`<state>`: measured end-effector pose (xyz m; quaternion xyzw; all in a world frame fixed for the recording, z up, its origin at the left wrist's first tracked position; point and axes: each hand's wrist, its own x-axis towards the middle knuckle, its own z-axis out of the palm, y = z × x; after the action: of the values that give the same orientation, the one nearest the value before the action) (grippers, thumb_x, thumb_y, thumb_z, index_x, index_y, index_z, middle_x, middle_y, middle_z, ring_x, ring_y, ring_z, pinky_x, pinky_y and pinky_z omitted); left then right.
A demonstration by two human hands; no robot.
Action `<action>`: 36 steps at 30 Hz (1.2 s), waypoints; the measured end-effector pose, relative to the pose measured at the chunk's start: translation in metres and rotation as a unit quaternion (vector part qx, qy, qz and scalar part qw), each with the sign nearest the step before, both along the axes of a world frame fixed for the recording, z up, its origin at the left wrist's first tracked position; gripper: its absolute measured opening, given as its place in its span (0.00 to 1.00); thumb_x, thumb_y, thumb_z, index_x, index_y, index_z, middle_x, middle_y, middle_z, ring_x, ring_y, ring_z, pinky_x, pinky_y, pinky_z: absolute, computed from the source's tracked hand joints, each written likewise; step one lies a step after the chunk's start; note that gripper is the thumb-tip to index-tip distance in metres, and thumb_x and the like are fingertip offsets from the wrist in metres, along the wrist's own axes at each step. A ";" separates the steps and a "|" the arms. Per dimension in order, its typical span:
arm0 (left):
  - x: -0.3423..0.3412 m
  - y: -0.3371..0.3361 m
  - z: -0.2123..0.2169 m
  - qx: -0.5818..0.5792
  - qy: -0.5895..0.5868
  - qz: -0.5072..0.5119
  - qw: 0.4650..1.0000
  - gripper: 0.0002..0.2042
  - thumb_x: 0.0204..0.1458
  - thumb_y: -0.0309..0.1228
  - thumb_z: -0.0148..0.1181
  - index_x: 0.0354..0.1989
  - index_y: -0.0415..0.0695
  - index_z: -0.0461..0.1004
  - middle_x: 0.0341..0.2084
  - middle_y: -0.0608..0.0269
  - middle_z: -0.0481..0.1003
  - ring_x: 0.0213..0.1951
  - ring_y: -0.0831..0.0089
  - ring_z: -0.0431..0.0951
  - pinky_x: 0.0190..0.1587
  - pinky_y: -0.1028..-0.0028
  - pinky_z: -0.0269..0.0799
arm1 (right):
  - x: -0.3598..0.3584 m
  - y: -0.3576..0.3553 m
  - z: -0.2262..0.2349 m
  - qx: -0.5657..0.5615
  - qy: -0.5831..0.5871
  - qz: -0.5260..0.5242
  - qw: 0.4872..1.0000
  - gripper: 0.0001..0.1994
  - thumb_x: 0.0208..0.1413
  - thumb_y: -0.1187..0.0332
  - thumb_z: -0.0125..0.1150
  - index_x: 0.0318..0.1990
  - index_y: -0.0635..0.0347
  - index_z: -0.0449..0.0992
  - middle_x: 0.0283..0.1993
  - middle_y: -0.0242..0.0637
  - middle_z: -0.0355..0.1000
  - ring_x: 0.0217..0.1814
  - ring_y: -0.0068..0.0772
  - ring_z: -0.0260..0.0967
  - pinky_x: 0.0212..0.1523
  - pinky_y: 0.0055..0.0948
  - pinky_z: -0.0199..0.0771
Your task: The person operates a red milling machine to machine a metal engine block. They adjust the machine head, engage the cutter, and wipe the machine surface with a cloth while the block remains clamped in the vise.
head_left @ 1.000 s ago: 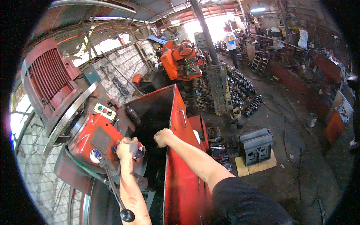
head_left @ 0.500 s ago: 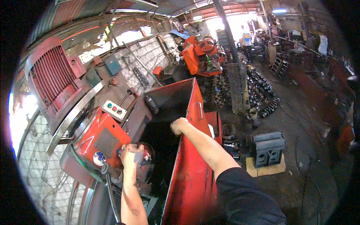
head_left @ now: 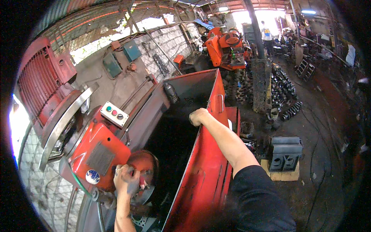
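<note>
My left hand (head_left: 126, 179) is closed at the front of a red machine head (head_left: 98, 154), fingers curled round a small part that they hide. Right beside it is a round red wheel-like part (head_left: 143, 167), with a grey disc-shaped edge below. My right hand (head_left: 198, 117) is closed over the top rim of a tall red metal guard wall (head_left: 193, 170), arm stretched forward. Between the two hands lies the machine's dark, shadowed trough (head_left: 170, 135). A push-button box (head_left: 114, 114) with green, red and black buttons sits on top of the machine head.
A large red ribbed housing (head_left: 42, 81) rises at the left, above a shiny metal ring (head_left: 65, 127). Crankshafts (head_left: 284, 87) stand by a post at the right. A grey engine block (head_left: 286, 154) rests on wood. Someone stands far back (head_left: 266, 34).
The whole view has swung, so most background things sit farther right and the machine head lower left. My right hand stays on the rim; my left hand stays at the machine's front, its fingers now more curled.
</note>
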<state>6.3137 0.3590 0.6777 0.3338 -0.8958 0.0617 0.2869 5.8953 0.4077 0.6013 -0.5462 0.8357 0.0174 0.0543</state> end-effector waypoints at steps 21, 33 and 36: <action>0.011 -0.004 0.013 0.521 0.544 0.078 0.653 0.16 0.51 0.29 0.55 0.48 0.34 0.69 0.34 0.57 0.76 0.31 0.70 0.79 0.35 0.76 0.77 | -0.221 -0.072 -0.049 -0.188 0.025 0.010 0.982 0.20 0.49 0.59 0.66 0.50 0.50 0.76 0.51 0.44 0.74 0.56 0.47 0.70 0.55 0.42 0.70; 0.016 -0.016 -0.001 0.462 0.563 0.205 0.653 0.11 0.53 0.29 0.60 0.43 0.41 0.72 0.31 0.59 0.78 0.29 0.69 0.79 0.34 0.71 0.76 | -0.201 -0.073 -0.035 -0.532 -0.171 0.045 0.828 0.10 0.57 0.63 0.60 0.40 0.60 0.77 0.36 0.44 0.77 0.40 0.47 0.75 0.42 0.35 0.71; 0.024 -0.015 -0.003 0.452 0.587 0.170 0.650 0.10 0.52 0.31 0.61 0.40 0.41 0.73 0.29 0.61 0.77 0.28 0.71 0.78 0.32 0.74 0.75 | -0.186 -0.078 -0.034 -0.462 -0.121 0.024 0.878 0.12 0.57 0.58 0.59 0.39 0.56 0.78 0.35 0.45 0.77 0.39 0.49 0.75 0.41 0.39 0.72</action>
<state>6.3373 0.3436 0.6750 0.5347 -0.3850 -0.5119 0.5512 5.7097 0.3297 0.5672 -0.5266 0.7224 -0.4357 -0.1046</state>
